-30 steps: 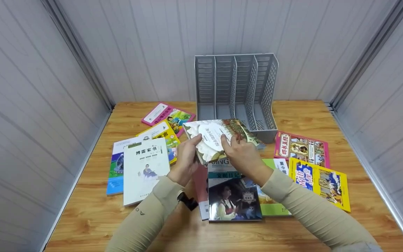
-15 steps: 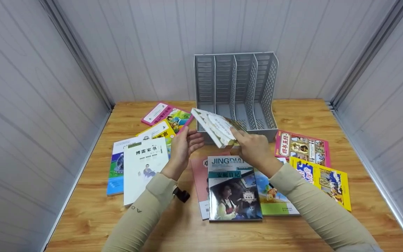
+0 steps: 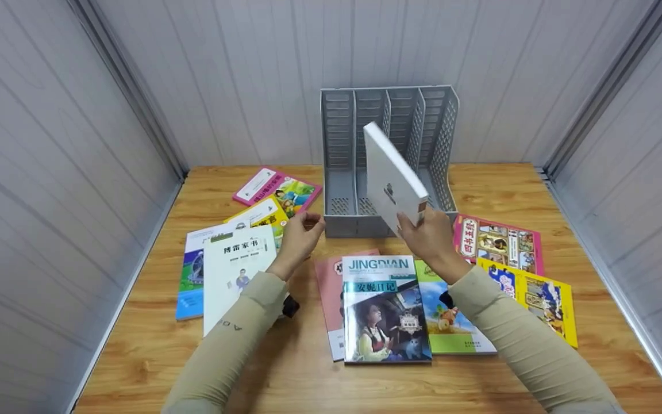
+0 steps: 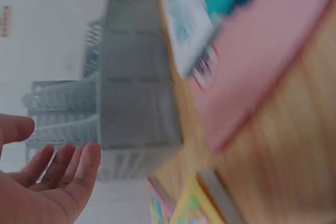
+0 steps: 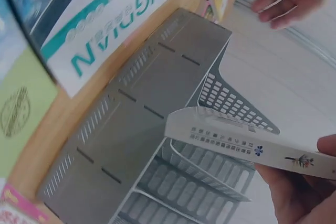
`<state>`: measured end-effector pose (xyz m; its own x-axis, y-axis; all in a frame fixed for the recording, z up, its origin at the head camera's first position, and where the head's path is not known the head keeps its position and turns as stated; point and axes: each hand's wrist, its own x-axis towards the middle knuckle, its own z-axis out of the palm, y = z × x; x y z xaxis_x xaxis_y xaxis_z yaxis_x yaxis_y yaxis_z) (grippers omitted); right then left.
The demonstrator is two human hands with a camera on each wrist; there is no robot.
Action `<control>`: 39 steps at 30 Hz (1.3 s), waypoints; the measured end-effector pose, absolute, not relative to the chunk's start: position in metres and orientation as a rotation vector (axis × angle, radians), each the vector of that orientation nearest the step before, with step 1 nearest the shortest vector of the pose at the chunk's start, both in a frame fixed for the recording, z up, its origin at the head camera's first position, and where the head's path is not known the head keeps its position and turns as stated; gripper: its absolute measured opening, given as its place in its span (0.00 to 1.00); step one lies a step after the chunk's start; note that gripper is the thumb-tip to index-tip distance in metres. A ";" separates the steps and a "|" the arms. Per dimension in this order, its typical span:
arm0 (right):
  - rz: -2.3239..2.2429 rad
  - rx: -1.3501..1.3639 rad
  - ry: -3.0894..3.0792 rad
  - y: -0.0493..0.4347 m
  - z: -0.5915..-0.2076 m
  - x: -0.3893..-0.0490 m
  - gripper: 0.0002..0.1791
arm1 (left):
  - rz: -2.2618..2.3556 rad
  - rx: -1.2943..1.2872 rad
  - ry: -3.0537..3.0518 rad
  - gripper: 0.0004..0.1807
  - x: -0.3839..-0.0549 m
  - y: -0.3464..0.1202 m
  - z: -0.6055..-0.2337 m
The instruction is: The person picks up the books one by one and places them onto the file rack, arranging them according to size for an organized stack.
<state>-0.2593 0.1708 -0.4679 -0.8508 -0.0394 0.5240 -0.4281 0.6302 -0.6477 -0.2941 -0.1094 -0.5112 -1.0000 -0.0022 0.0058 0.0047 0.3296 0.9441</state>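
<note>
My right hand (image 3: 430,238) pinches a white-covered book (image 3: 391,179) by its lower end. The book is tilted up on edge, spine toward me, in front of the grey file rack (image 3: 351,226). In the right wrist view, the printed spine (image 5: 231,142) shows, with the thumb on one side and fingers on the other. My left hand (image 3: 298,238) holds nothing; it hovers by the rack's front left corner. Its fingers (image 4: 79,174) look relaxed and slightly bent in the left wrist view. Whether the held book touches the rack, I cannot tell.
Below the hands lie a dark-covered book (image 3: 387,310), a pink book (image 3: 328,287) and a green-blue book (image 3: 451,322), overlapping. White (image 3: 239,276), blue (image 3: 190,299), yellow (image 3: 276,221) and magenta (image 3: 250,187) books are at left. Red (image 3: 500,244) and yellow (image 3: 546,299) ones lie right.
The left hand has let go of the book. My right hand has turned it from flat, cover up, to on edge and raised it before the rack.
</note>
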 end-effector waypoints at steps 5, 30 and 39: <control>1.350 0.286 -2.318 0.166 -0.466 -0.264 0.21 | -1.460 -0.136 -2.756 0.19 -0.307 -0.109 -0.516; 1.651 0.107 -2.074 0.110 -0.456 -0.315 0.15 | -0.686 -0.447 -3.150 0.26 -0.342 -0.102 -0.539; 1.731 -0.024 -1.955 0.088 -0.478 -0.336 0.17 | -0.838 -0.438 -3.128 0.15 -0.355 -0.102 -0.542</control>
<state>-0.3359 0.0884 -0.4776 -0.8624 0.3485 0.3672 -0.3225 0.1811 -0.9291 -0.3549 -0.1017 -0.5416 -0.9562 0.2881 -0.0517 0.2237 0.8333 0.5056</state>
